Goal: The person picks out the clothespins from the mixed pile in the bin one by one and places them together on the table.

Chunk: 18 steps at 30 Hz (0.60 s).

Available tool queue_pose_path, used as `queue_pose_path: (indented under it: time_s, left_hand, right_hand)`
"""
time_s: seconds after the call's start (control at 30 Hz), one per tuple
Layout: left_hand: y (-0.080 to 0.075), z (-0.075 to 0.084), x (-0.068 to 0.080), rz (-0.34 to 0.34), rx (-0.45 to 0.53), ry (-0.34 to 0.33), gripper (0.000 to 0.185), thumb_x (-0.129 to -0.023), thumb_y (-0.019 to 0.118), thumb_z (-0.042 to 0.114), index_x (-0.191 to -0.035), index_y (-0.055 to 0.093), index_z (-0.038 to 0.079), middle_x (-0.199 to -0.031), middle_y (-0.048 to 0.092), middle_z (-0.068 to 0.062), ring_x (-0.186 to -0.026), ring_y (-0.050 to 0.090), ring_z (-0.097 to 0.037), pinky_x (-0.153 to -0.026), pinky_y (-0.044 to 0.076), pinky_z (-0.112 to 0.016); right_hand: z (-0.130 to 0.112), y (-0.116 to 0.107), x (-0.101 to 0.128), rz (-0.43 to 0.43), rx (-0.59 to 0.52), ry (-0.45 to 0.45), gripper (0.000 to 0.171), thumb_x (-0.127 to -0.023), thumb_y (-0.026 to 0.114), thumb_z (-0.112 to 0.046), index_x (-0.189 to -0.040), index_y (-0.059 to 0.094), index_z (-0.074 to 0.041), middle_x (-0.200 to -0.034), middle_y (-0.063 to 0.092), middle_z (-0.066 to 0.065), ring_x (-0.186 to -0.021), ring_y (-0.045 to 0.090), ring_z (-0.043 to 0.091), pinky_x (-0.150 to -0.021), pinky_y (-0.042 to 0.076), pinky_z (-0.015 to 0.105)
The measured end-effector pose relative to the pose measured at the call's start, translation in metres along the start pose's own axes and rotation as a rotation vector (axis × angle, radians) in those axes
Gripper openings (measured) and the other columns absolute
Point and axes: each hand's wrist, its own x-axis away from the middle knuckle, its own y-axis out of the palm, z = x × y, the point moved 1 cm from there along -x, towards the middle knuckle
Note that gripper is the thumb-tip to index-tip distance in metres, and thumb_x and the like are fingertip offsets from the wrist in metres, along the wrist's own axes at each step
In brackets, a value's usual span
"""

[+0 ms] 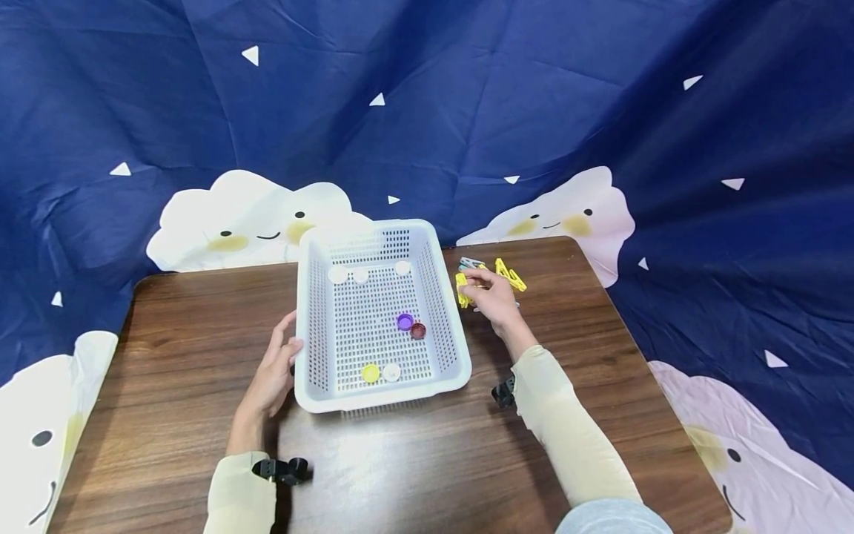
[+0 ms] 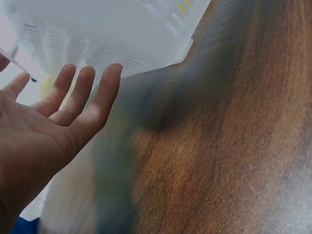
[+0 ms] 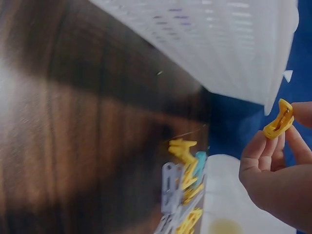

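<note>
My left hand (image 1: 272, 371) is at the left side of a white plastic basket (image 1: 383, 391), thumb near its rim. In the left wrist view its fingers (image 2: 105, 95) are spread and only slightly bent beside the outer wall. To the right of the basket, my right hand (image 1: 497, 300) pinches a yellow clothespin (image 3: 280, 120) between thumb and fingers, above the table. Below it lie more clothespins: yellow ones (image 1: 510, 275), grey ones (image 3: 170, 185) and a teal one (image 3: 200, 163), partly hidden by the hand in the head view.
Inside the basket are several round caps: white ones (image 1: 338, 274), a purple one (image 1: 405, 322), a dark red one (image 1: 418, 331) and a yellow one (image 1: 370, 373). The brown wooden table (image 1: 400, 475) meets a blue cloth (image 1: 427, 111) with clouds behind it.
</note>
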Motion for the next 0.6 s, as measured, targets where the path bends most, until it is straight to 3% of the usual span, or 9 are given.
queue_pose_path:
  time_s: [0.6]
  left_hand:
    - [0.0, 0.0, 0.0, -0.006, 0.001, 0.002, 0.057, -0.111, 0.037, 0.031, -0.161, 0.011, 0.027, -0.153, 0.031, -0.024, -0.126, 0.049, -0.033, -0.088, 0.051, -0.045]
  right_hand:
    - [0.033, -0.02, -0.002, 0.081, 0.022, 0.078, 0.042, -0.085, 0.07, 0.004, -0.126, 0.066, 0.008, -0.089, 0.058, -0.001, -0.074, 0.051, 0.005, -0.058, 0.042, 0.016]
